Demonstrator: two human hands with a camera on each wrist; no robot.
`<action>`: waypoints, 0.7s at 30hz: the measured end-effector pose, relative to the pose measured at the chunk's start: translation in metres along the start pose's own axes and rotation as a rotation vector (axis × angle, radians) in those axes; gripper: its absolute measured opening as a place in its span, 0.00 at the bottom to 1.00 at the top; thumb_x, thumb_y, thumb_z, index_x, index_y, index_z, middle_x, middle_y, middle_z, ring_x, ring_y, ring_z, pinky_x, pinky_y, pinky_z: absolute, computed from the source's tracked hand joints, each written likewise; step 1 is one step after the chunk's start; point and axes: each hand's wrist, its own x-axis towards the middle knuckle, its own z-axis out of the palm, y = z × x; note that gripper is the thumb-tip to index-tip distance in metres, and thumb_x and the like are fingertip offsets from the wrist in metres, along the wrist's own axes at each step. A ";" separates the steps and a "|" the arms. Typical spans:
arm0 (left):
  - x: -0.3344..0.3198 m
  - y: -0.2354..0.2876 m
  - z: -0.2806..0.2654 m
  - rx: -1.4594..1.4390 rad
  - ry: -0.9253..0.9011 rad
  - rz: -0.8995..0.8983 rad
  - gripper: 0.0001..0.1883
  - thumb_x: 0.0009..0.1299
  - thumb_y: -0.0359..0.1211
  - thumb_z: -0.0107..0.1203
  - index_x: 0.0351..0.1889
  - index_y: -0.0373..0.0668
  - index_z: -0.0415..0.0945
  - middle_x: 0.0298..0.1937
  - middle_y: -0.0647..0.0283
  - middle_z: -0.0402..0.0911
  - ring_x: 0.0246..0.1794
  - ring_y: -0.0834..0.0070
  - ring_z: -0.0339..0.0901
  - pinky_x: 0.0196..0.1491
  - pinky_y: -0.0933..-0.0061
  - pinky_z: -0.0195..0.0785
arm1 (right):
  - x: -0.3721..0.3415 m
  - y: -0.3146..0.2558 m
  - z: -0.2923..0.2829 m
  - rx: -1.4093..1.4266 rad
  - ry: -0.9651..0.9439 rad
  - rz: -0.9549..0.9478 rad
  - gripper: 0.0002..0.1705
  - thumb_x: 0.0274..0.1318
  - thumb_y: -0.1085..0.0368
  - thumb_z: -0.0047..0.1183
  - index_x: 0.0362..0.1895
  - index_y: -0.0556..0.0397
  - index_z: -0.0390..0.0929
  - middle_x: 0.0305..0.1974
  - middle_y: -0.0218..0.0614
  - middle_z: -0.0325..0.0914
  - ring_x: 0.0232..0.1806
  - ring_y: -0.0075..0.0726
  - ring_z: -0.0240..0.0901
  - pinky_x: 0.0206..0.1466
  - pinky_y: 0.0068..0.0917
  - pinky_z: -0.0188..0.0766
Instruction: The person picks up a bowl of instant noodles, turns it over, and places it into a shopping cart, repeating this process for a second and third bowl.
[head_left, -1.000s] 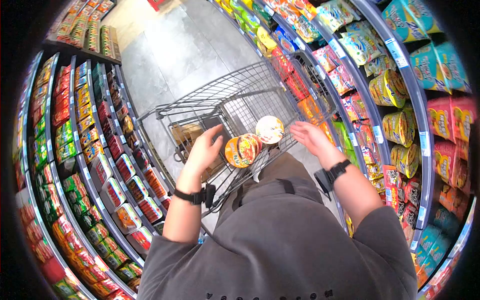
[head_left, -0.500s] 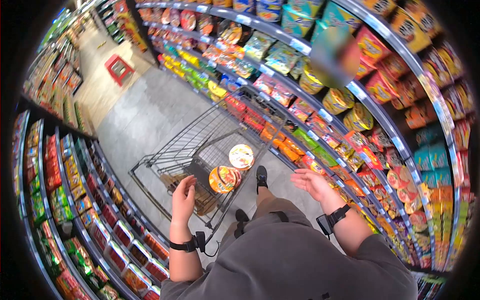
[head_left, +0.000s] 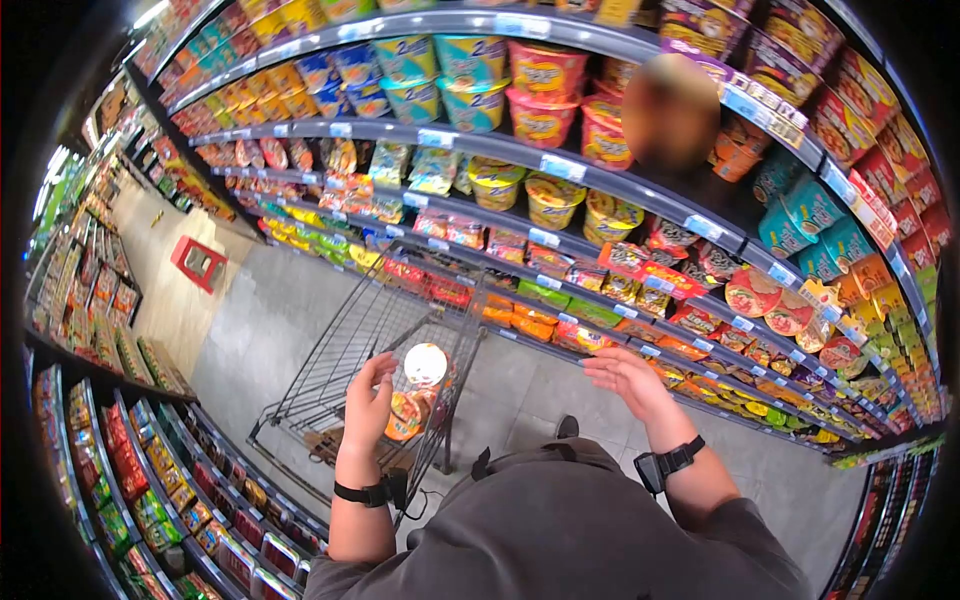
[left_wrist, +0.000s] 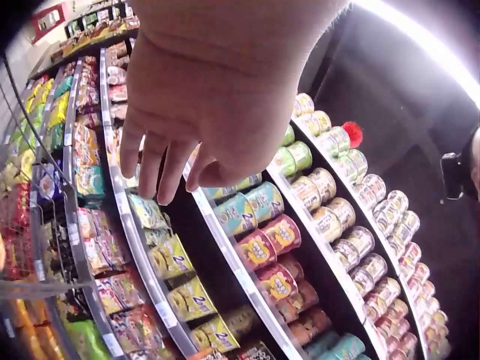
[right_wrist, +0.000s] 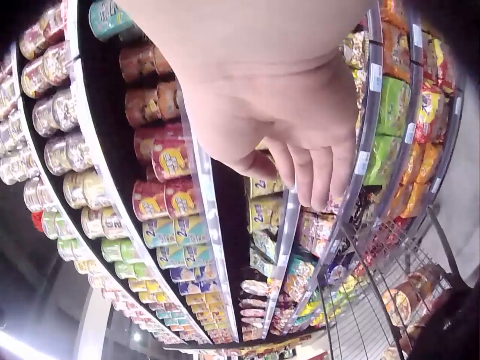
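- Nearest: dark grey shirt along bottom edge of head view; black straps on both wrists.
- Left hand: fingers extended, slightly bent, a little apart; nothing in grip. In front of cart in head view, blocking part of its wire side.
- Right hand: fingers nearly straight, side by side; nothing in grip. In front of floor and lower shelf rows.
- Orange tub and white-lidded tub: inside wire cart, just beside left fingers in head view; well apart from right fingers. Depth below hand hard to judge.
- Cart cut off in right wrist view, lower right corner, by dark shape.
- Beyond: shelves of noodle tubs and bags; round blurred patch over part, unreadable.
- Farthest: red stool on aisle floor.
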 end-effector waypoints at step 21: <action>0.119 0.145 0.266 0.020 -0.140 0.271 0.20 0.73 0.20 0.52 0.63 0.36 0.76 0.57 0.52 0.82 0.59 0.61 0.81 0.59 0.65 0.74 | -0.059 -0.093 -0.227 0.136 0.061 -0.190 0.26 0.70 0.63 0.50 0.69 0.59 0.71 0.64 0.51 0.79 0.67 0.49 0.76 0.70 0.42 0.71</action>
